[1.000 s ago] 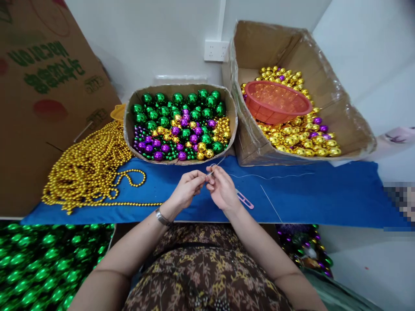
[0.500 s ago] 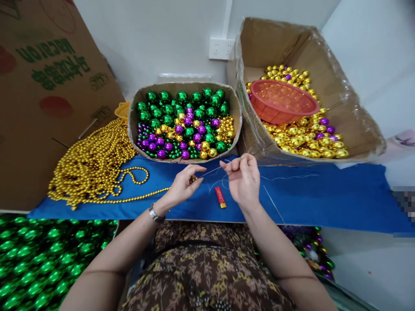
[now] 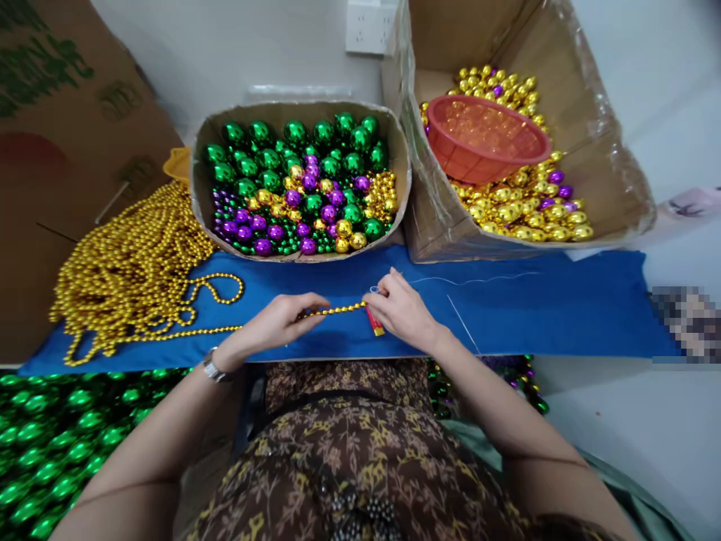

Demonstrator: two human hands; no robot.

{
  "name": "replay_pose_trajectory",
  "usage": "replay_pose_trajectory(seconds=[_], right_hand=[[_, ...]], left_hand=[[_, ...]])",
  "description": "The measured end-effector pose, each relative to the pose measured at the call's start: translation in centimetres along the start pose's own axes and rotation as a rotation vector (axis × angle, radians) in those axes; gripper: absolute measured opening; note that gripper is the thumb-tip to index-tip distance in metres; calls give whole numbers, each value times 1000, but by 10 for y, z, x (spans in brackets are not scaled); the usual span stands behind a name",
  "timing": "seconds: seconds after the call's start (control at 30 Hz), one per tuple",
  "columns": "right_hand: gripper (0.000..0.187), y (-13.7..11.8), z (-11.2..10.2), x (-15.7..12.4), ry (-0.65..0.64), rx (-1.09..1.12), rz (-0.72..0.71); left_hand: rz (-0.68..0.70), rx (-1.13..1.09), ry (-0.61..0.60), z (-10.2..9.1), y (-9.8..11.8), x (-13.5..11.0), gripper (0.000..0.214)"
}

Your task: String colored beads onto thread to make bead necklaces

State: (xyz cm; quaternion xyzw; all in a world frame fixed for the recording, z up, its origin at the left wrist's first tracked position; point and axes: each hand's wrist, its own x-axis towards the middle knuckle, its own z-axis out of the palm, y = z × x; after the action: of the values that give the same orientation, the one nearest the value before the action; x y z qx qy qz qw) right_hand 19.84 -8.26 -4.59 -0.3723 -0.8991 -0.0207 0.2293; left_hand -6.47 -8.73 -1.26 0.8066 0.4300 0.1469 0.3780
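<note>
A strand of gold beads (image 3: 345,309) stretches between my two hands over the blue cloth (image 3: 563,315). My left hand (image 3: 276,327) is closed round the strand, which trails off leftward to a heap of gold bead strands (image 3: 135,255). At the strand's right end, the fingers of my right hand (image 3: 406,309) pinch it together with a thin clear thread (image 3: 467,282). The thread's loose tail runs to the right across the cloth. Under my right fingers lies a small red packet with a yellow end (image 3: 375,327), partly covered. A thin straight needle-like piece (image 3: 463,323) rests farther right.
Behind my hands, a cut-down carton (image 3: 200,188) holds green, purple and gold balls. Right of it, a taller carton (image 3: 433,233) has gold and purple balls and a red basket (image 3: 484,161). Large green balls (image 3: 73,436) sit below the table's left side.
My left hand has slid left along the strand, uncovering a row of beads. The right hand has turned and come down onto the strand's end. The camera view has shifted slightly.
</note>
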Motion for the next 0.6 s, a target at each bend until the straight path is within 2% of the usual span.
replay_pose_trajectory(seconds=[0.07,0.17,0.27,0.33,0.4,0.47,0.53,0.6], right_hand=[[20,-11,14,-20,-79,7,28],[20,-28,45,-42,-126,-101,67],[22,-12,62,-47,-122,-160,90],[22,18,57,-45,-118,-193,174],[22,50,42,-44,-103,-236,340],[21,67,27,-48,-85,-222,411],[21,59,19,-54,-75,-149,363],[21,34,23,-61,-90,-63,239]], left_hand=[[-43,103,-80,-4,-14,-12,27],[-111,162,-121,-4,-33,-23,29],[-124,198,-144,1,-41,-23,31],[-127,227,-139,4,-42,-21,34],[-154,253,-110,4,-42,-19,37],[-181,257,-86,1,-44,-21,39],[-193,240,-74,-5,-48,-26,41],[-212,239,-55,-13,-54,-34,43]])
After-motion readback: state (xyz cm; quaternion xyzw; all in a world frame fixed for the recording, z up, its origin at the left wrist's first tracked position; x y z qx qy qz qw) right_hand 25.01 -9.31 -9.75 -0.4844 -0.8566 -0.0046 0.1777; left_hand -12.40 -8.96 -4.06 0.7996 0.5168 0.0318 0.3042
